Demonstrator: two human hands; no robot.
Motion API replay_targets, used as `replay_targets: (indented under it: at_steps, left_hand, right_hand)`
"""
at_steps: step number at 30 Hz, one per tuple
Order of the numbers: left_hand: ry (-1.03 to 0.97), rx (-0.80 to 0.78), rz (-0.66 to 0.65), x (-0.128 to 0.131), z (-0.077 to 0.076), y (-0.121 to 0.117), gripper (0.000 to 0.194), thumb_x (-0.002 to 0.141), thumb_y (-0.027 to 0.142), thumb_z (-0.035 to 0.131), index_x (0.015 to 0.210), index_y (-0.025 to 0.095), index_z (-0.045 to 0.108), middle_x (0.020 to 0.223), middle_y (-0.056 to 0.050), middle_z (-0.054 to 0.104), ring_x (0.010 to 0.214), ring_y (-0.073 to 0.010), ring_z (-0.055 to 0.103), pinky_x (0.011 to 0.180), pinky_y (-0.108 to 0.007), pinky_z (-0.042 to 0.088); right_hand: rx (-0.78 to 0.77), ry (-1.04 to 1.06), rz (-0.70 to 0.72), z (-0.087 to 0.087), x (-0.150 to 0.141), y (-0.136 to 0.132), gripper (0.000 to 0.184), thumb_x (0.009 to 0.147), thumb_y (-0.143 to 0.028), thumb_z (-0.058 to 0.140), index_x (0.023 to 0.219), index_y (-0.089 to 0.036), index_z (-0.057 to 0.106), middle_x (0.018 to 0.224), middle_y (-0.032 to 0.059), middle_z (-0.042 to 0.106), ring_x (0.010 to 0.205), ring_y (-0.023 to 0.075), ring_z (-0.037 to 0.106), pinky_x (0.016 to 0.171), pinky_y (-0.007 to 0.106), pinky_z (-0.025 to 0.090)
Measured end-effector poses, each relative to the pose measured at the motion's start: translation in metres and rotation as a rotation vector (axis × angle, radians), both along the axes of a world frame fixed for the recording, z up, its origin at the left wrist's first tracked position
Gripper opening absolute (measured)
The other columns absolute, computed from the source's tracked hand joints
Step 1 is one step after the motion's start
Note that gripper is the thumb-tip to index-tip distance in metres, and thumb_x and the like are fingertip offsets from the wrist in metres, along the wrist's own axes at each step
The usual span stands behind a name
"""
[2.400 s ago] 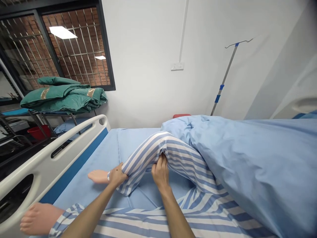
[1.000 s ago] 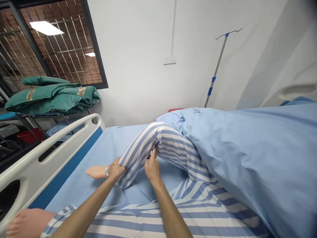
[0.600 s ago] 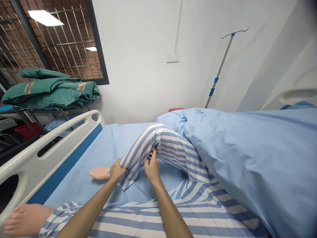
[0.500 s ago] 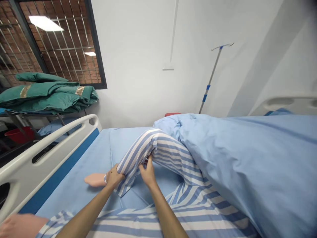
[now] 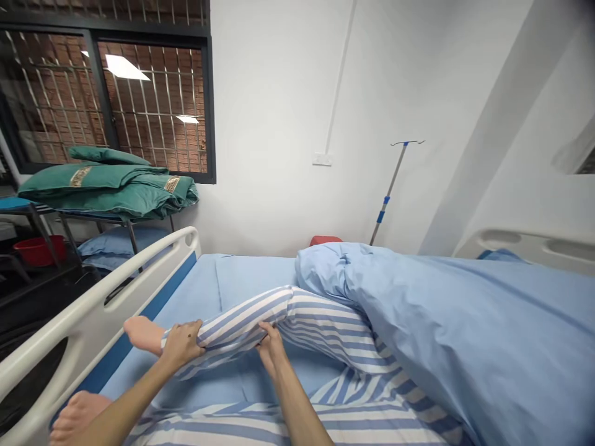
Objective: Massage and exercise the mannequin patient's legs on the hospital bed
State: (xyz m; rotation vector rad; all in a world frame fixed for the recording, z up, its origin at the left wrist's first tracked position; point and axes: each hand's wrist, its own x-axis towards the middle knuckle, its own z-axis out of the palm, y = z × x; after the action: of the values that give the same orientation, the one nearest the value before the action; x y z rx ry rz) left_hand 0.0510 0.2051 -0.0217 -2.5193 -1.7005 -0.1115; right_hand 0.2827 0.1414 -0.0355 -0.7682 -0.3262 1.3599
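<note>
A bent leg in blue-and-white striped trousers [image 5: 288,306] is raised a little over the blue bed sheet [image 5: 251,270], its bare foot [image 5: 143,334] pointing left. Around the lower shin, just above the ankle, my left hand [image 5: 183,344] is closed on the trouser leg. My right hand [image 5: 270,350] is closed on the calf from the near side below the knee, some of its fingers hidden underneath. The other striped leg [image 5: 218,427] lies flat in front, and its bare foot [image 5: 80,412] is at the lower left.
A blue quilt [image 5: 441,316] is pushed back over the upper body. At the left stands the bed's footboard [image 5: 149,263], beyond it folded green bedding [image 5: 111,189] on a rack. An IV pole [image 5: 388,192] and a red object [image 5: 325,240] are behind the bed.
The held leg has straightened somewhat: its knee is lower and its foot has moved left, towards the footboard. Both hands have moved with it. The camera view has shifted too.
</note>
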Motion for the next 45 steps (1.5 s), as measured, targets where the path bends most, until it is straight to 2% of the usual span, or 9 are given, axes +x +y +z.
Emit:
replay_targets:
  at_steps: [4, 8, 11, 16, 19, 23, 29, 38, 45]
  left_hand:
    - [0.139, 0.036, -0.108, -0.044, 0.014, 0.006, 0.045, 0.063, 0.033, 0.055, 0.105, 0.018, 0.052, 0.099, -0.010, 0.063, 0.093, -0.0285, 0.056, 0.082, -0.040, 0.036]
    - [0.209, 0.023, -0.138, -0.059, 0.017, 0.017, 0.046, 0.060, 0.030, 0.058, 0.104, 0.017, 0.053, 0.096, -0.012, 0.063, 0.091, -0.0283, 0.056, 0.083, -0.040, 0.035]
    - [0.192, 0.007, -0.138, -0.063, 0.002, 0.022, 0.047, 0.061, 0.032, 0.058, 0.105, 0.015, 0.054, 0.097, -0.012, 0.063, 0.091, -0.0285, 0.056, 0.085, -0.041, 0.035]
    - [0.141, -0.047, -0.135, -0.076, -0.043, 0.025, 0.052, 0.060, 0.036, 0.059, 0.107, 0.016, 0.055, 0.102, -0.013, 0.062, 0.097, -0.0291, 0.054, 0.089, -0.041, 0.033]
    - [0.124, -0.064, -0.161, -0.084, -0.058, 0.029, 0.056, 0.058, 0.034, 0.061, 0.110, 0.016, 0.054, 0.104, -0.015, 0.061, 0.100, -0.0292, 0.053, 0.091, -0.041, 0.031]
    - [0.138, -0.044, -0.180, -0.083, -0.049, 0.041, 0.050, 0.058, 0.031, 0.061, 0.106, 0.016, 0.055, 0.100, -0.015, 0.062, 0.098, -0.0291, 0.053, 0.090, -0.041, 0.030]
    - [0.194, -0.005, -0.216, -0.072, -0.023, 0.061, 0.052, 0.055, 0.031, 0.061, 0.104, 0.016, 0.056, 0.096, -0.014, 0.063, 0.092, -0.0300, 0.054, 0.088, -0.044, 0.028]
    - [0.185, -0.024, -0.234, -0.075, -0.052, 0.072, 0.050, 0.056, 0.026, 0.059, 0.105, 0.015, 0.056, 0.097, -0.015, 0.062, 0.093, -0.0294, 0.053, 0.087, -0.043, 0.029]
    - [0.175, -0.037, -0.251, -0.073, -0.051, 0.078, 0.046, 0.057, 0.020, 0.058, 0.102, 0.015, 0.055, 0.099, -0.015, 0.060, 0.095, -0.0299, 0.052, 0.089, -0.044, 0.028]
  right_hand:
    - [-0.053, 0.191, 0.040, -0.022, -0.033, 0.000, 0.028, 0.056, -0.025, 0.066, 0.081, -0.021, 0.055, 0.080, -0.0007, 0.066, 0.073, 0.0158, 0.060, 0.065, 0.028, 0.047]
    - [-0.099, 0.257, 0.024, -0.038, -0.046, 0.006, 0.026, 0.059, -0.027, 0.064, 0.083, -0.023, 0.055, 0.082, -0.0028, 0.066, 0.075, 0.0147, 0.061, 0.070, 0.028, 0.047]
    - [-0.154, 0.214, 0.020, -0.044, -0.045, 0.012, 0.028, 0.059, -0.029, 0.065, 0.086, -0.024, 0.055, 0.085, -0.0026, 0.067, 0.080, 0.0148, 0.061, 0.072, 0.028, 0.048]
    - [-0.212, 0.093, -0.001, -0.054, -0.042, 0.016, 0.035, 0.064, -0.040, 0.063, 0.095, -0.025, 0.055, 0.097, 0.0010, 0.067, 0.091, 0.0186, 0.061, 0.074, 0.033, 0.048]
    - [-0.225, -0.042, 0.004, -0.063, -0.043, 0.019, 0.038, 0.068, -0.048, 0.057, 0.099, -0.026, 0.055, 0.106, 0.0035, 0.065, 0.098, 0.0204, 0.060, 0.074, 0.035, 0.049]
    - [-0.214, -0.179, 0.003, -0.073, -0.046, 0.029, 0.042, 0.072, -0.053, 0.050, 0.104, -0.027, 0.056, 0.109, 0.0049, 0.064, 0.102, 0.0215, 0.058, 0.073, 0.036, 0.049]
    - [-0.285, -0.145, -0.016, -0.080, -0.056, 0.039, 0.042, 0.073, -0.056, 0.046, 0.102, -0.028, 0.056, 0.107, 0.0053, 0.064, 0.099, 0.0215, 0.059, 0.071, 0.035, 0.049]
    - [-0.402, -0.096, -0.046, -0.098, -0.062, 0.046, 0.037, 0.067, -0.050, 0.058, 0.096, -0.027, 0.054, 0.095, 0.0038, 0.066, 0.093, 0.0199, 0.061, 0.069, 0.033, 0.049]
    - [-0.439, -0.189, -0.106, -0.106, -0.071, 0.046, 0.040, 0.060, -0.046, 0.068, 0.087, -0.025, 0.047, 0.102, 0.0027, 0.061, 0.094, 0.0176, 0.058, 0.067, 0.029, 0.051]
